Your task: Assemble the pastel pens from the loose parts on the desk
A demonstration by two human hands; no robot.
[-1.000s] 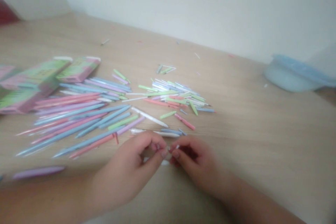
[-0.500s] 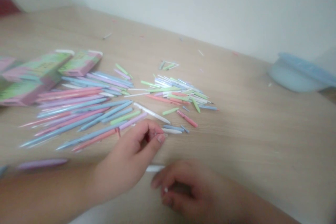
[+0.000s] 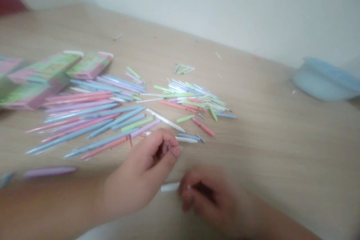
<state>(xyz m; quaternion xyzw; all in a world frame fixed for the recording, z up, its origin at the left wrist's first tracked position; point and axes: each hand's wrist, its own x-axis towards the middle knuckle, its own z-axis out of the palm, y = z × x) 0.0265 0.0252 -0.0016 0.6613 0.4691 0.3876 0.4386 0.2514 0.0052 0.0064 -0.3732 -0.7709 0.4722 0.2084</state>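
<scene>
My left hand is closed in a pinch over the table, thumb against the curled fingers. A tiny pale piece shows at its fingertips, too blurred to name. Lower and to the right, my right hand is also pinched, with a small whitish spot between thumb and finger. A white pen-like tube lies level with my right fingertips; whether they grip it is unclear. Just beyond my left fingers are a white pen part, a blue part and a red pen part.
Pastel pens are spread at left, beside pink-and-green boxes. A heap of pen parts and thin refills lies at centre. One purple pen is near my left forearm. At right stands a light-blue container by the wall.
My right hand has drawn its fingers closer together and shifted slightly right. The white tube sits a little lower and farther right. My left hand keeps its pinch; the view has shifted slightly.
</scene>
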